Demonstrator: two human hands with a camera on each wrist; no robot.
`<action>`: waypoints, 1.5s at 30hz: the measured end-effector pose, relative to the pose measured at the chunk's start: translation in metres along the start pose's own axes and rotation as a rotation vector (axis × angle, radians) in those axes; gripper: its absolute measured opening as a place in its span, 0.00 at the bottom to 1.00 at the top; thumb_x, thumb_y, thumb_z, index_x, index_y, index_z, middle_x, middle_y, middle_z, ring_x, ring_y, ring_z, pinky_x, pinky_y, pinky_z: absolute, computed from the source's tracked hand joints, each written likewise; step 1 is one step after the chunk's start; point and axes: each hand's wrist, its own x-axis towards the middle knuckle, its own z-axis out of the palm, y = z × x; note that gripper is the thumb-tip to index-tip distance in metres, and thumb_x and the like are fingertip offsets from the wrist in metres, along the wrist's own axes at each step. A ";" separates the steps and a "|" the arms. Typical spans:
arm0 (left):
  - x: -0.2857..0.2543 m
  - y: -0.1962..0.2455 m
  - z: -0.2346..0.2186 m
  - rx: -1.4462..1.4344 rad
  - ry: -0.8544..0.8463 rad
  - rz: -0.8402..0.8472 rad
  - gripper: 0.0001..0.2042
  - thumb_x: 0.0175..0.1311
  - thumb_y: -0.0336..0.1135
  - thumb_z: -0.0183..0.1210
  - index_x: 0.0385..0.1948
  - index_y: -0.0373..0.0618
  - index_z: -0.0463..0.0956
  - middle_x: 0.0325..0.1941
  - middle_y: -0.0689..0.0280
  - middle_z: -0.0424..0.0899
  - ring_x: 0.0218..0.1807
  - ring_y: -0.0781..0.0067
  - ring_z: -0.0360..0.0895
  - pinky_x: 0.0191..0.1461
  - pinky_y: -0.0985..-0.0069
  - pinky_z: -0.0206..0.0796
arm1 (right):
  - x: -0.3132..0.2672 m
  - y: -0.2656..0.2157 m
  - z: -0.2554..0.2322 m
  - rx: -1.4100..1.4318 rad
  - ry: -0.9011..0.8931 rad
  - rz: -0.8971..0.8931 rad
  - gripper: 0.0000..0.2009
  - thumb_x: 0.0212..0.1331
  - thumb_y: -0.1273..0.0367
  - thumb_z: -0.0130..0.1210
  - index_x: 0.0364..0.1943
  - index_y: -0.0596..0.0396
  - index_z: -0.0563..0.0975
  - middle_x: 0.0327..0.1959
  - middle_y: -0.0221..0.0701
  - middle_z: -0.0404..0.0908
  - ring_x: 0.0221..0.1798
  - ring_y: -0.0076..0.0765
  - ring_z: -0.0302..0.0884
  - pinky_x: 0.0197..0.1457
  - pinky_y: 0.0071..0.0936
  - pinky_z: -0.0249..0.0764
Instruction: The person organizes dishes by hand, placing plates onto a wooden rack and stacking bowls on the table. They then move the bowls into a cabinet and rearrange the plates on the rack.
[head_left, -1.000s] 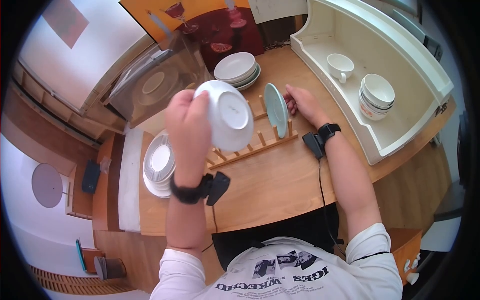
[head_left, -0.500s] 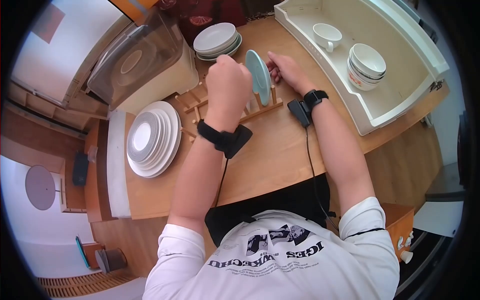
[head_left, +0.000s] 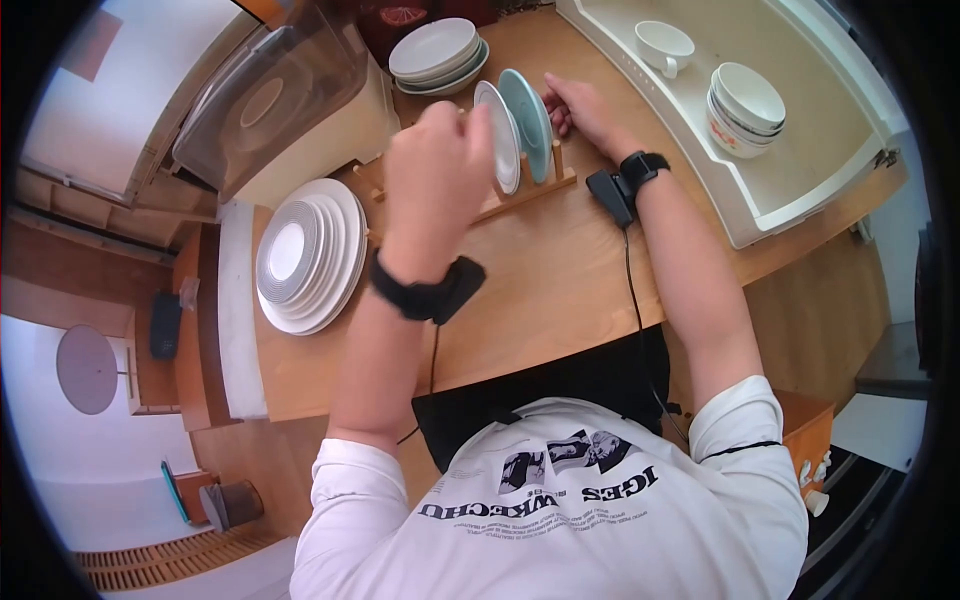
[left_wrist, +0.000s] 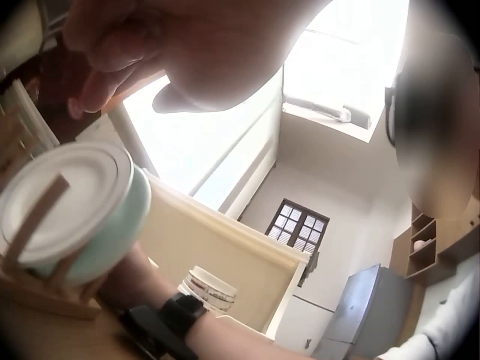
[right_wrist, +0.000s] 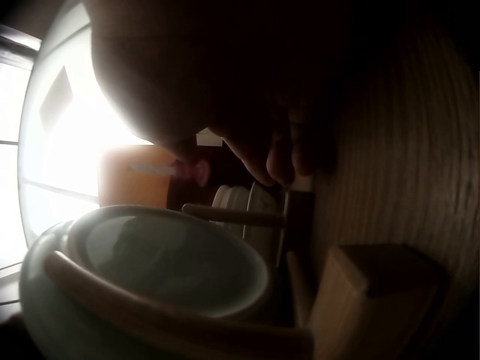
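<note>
A white plate (head_left: 497, 140) and a pale green plate (head_left: 527, 125) stand on edge, side by side, in a wooden dish rack (head_left: 505, 200). My left hand (head_left: 438, 180) hovers to the left of the white plate, holding nothing. In the left wrist view, its loosely bent fingers (left_wrist: 112, 82) are apart from the white plate (left_wrist: 71, 191), which leans among the pegs. Past the green plate, my right hand (head_left: 585, 112) rests low near the rack's right end, its fingers loosely curled and empty. The right wrist view is dark, with the green plate (right_wrist: 165, 262) behind a peg.
A stack of white plates (head_left: 312, 255) lies on the table left of the rack. Behind it are stacked dishes (head_left: 435, 55) and a lidded plastic bin (head_left: 320, 140). To the right, a cream tray-like cabinet (head_left: 700, 150) holds a cup (head_left: 663, 45) and stacked bowls (head_left: 745, 105).
My left hand carried the white plate right to the rack, stood it left of the green plate, then let go and drew back left. The right hand stayed beside the rack.
</note>
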 end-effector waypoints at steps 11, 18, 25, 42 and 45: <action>-0.094 -0.120 -0.142 0.562 -0.086 0.005 0.07 0.61 0.32 0.70 0.33 0.38 0.84 0.36 0.55 0.87 0.38 0.51 0.83 0.44 0.59 0.73 | -0.003 -0.007 0.002 -0.053 0.004 0.018 0.31 0.79 0.45 0.48 0.43 0.66 0.83 0.34 0.32 0.83 0.31 0.25 0.77 0.34 0.26 0.79; -0.123 -0.143 -0.157 0.516 -0.065 0.090 0.08 0.62 0.28 0.70 0.40 0.37 0.87 0.38 0.58 0.88 0.43 0.52 0.82 0.50 0.60 0.73 | 0.000 -0.002 -0.001 0.009 -0.019 -0.003 0.29 0.78 0.46 0.49 0.44 0.64 0.84 0.34 0.29 0.82 0.31 0.21 0.75 0.32 0.24 0.77; -0.130 -0.136 -0.147 0.611 -0.044 0.141 0.06 0.65 0.26 0.67 0.41 0.38 0.86 0.35 0.58 0.86 0.40 0.54 0.82 0.49 0.61 0.73 | -0.005 -0.009 0.000 0.007 -0.013 0.000 0.29 0.78 0.47 0.50 0.44 0.64 0.84 0.34 0.28 0.83 0.31 0.21 0.75 0.32 0.23 0.77; -0.013 -0.042 -0.116 0.100 0.348 -0.142 0.11 0.73 0.34 0.61 0.36 0.34 0.84 0.31 0.56 0.87 0.33 0.62 0.84 0.41 0.68 0.74 | -0.015 -0.020 0.006 -0.060 0.027 0.003 0.31 0.77 0.45 0.50 0.44 0.66 0.83 0.35 0.33 0.83 0.30 0.26 0.76 0.35 0.25 0.78; 0.014 -0.028 -0.088 0.022 0.314 -0.206 0.13 0.70 0.37 0.61 0.37 0.32 0.86 0.32 0.52 0.88 0.34 0.57 0.86 0.45 0.65 0.76 | -0.011 -0.015 0.005 -0.052 0.021 -0.011 0.31 0.77 0.45 0.50 0.44 0.66 0.83 0.35 0.33 0.83 0.30 0.26 0.76 0.35 0.25 0.78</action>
